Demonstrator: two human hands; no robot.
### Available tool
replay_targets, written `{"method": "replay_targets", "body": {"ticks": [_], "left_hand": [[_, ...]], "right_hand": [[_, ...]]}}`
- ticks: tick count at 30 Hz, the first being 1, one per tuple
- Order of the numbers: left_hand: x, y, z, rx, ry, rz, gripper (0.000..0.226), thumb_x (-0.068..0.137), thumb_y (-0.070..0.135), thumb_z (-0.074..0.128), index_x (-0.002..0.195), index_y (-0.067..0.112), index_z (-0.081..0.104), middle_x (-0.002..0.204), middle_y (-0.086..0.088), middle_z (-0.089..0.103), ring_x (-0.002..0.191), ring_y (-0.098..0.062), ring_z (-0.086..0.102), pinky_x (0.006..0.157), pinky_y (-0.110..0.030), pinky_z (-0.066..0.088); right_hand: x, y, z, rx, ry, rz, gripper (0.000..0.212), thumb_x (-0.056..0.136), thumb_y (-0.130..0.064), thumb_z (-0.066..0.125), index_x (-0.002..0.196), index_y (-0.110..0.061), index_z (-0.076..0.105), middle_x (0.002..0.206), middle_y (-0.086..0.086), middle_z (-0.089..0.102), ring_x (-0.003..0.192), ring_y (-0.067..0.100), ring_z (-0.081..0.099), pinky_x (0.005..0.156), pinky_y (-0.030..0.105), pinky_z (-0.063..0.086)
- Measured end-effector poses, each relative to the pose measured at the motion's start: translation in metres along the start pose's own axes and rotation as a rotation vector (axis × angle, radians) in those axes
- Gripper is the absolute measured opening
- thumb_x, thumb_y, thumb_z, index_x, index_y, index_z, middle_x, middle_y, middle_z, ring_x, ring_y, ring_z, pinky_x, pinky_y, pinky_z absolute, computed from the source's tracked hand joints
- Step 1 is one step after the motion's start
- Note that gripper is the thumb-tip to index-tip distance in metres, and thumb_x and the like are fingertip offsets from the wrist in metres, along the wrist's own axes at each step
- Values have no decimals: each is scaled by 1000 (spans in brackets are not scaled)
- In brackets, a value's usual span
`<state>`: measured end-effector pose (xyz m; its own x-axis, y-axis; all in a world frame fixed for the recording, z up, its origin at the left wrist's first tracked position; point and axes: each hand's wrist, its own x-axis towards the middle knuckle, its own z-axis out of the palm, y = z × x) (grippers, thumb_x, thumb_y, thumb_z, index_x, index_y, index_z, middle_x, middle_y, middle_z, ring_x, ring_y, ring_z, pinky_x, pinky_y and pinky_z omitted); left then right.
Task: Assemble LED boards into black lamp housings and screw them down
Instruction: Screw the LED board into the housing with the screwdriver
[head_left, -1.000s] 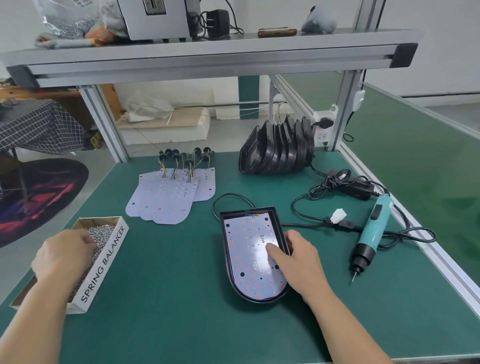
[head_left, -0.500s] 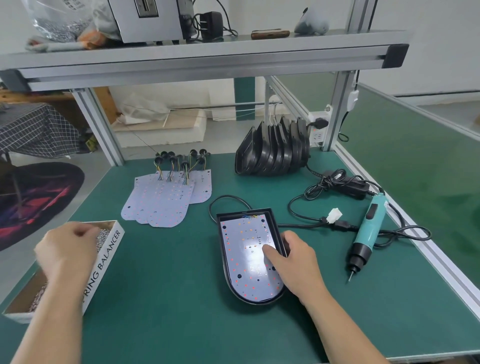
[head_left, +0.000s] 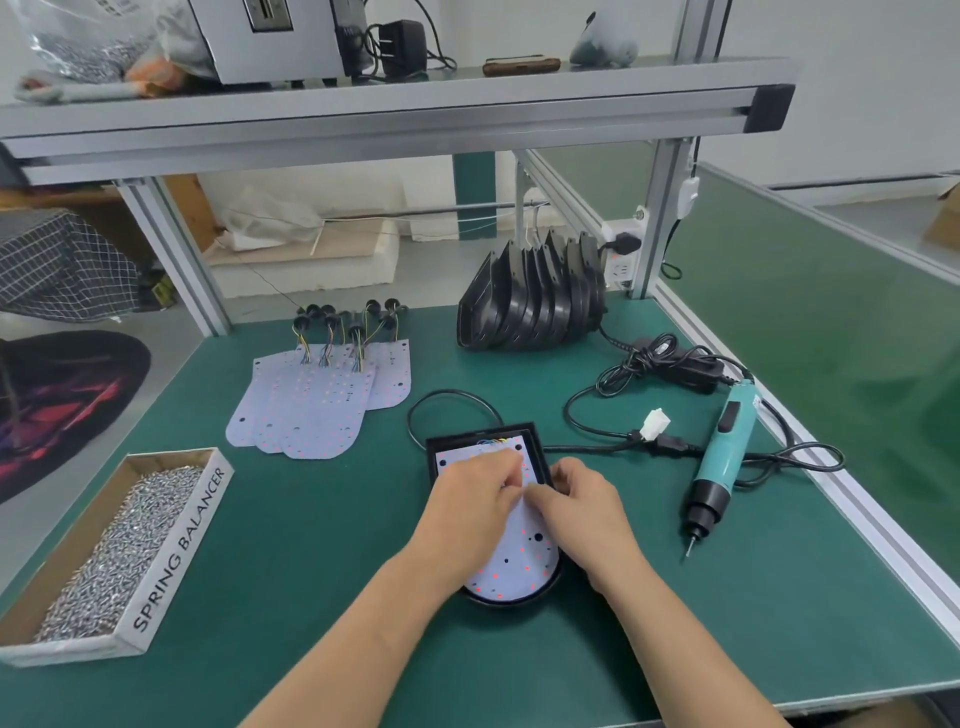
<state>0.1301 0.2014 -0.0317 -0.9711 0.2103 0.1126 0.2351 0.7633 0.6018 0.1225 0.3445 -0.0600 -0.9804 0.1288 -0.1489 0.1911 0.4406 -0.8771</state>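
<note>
A black lamp housing lies on the green mat in front of me with a white LED board seated inside it. Both hands are over the board's upper half. My left hand has its fingers curled closed; what it carries from the screw box is hidden. My right hand rests on the housing's right side, its thumb and forefinger meeting the left fingertips. Any screw between them is too small to see.
A cardboard box of screws sits at the left. Spare LED boards with wires lie behind it, and a stack of black housings stands at the back. A teal electric screwdriver and its cables lie to the right.
My left hand left the screw box and came across to the LED board. My right hand lifted its flat fingers from the board and brought them to the left fingertips.
</note>
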Motion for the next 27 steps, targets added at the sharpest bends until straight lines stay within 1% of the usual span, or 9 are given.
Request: {"method": "replay_targets", "body": {"ticks": [2, 4, 8, 10, 13, 16, 20, 24, 27], "left_hand": [[-1, 1, -1, -7, 4, -10, 15, 94, 6, 55, 81, 13, 51, 88, -7, 65, 82, -27, 56, 79, -42, 45], [-3, 3, -1, -16, 51, -2, 15, 95, 3, 53, 84, 13, 51, 96, -7, 61, 84, -28, 56, 80, -41, 45], [-12, 3, -2, 11, 256, -27, 6, 92, -2, 57, 89, 3, 58, 112, -8, 49, 90, -25, 53, 81, -33, 44], [-13, -3, -3, 115, 346, -62, 8, 88, -2, 61, 84, 5, 60, 108, -7, 56, 101, -29, 53, 88, -36, 41], [-12, -8, -3, 321, 235, -133, 7, 93, 6, 57, 94, 8, 63, 105, -5, 64, 129, -34, 49, 111, -40, 29], [-12, -7, -3, 323, 213, -23, 4, 81, -12, 67, 85, -10, 66, 90, -25, 68, 103, -52, 60, 102, -56, 37], [-9, -4, 1, 437, 159, -7, 10, 86, -2, 64, 84, 8, 64, 89, -7, 66, 133, -38, 50, 114, -40, 35], [2, 5, -4, 58, 202, -102, 17, 84, 7, 66, 71, 17, 64, 79, 6, 59, 77, -15, 55, 68, -22, 38], [9, 9, -8, -82, 105, -225, 17, 80, 5, 61, 67, 14, 62, 57, 4, 63, 56, -14, 61, 59, -28, 48]], "right_hand": [[11, -6, -1, -24, -5, 13, 9, 88, -25, 58, 84, -19, 54, 81, -7, 59, 80, 19, 53, 65, 32, 41], [24, -16, -1, -153, 1, 6, 21, 90, -40, 60, 96, -20, 57, 91, -7, 62, 91, 22, 57, 68, 33, 40], [40, -32, 6, -301, -21, 8, 48, 81, -62, 65, 70, -20, 44, 74, -6, 52, 69, 16, 48, 53, 31, 30], [41, -32, 6, -272, -35, 26, 50, 80, -59, 67, 65, -20, 40, 69, -5, 48, 62, 14, 43, 52, 32, 29], [41, -28, 3, -188, -47, 38, 48, 82, -49, 70, 64, -18, 39, 69, -2, 47, 65, 20, 44, 56, 34, 31], [40, -25, 2, -130, -49, 36, 40, 84, -40, 72, 69, -14, 46, 75, 5, 52, 72, 24, 47, 64, 35, 36], [39, -25, 2, -110, -54, 34, 35, 85, -40, 71, 74, -13, 51, 79, 5, 57, 74, 24, 51, 66, 34, 38], [37, -27, 1, -215, -22, 2, 46, 89, -45, 66, 69, -15, 39, 72, 1, 47, 69, 22, 42, 58, 35, 31], [30, -29, -2, -327, -28, -36, 43, 92, -44, 62, 69, -16, 38, 70, -2, 45, 72, 22, 43, 54, 33, 29]]}}
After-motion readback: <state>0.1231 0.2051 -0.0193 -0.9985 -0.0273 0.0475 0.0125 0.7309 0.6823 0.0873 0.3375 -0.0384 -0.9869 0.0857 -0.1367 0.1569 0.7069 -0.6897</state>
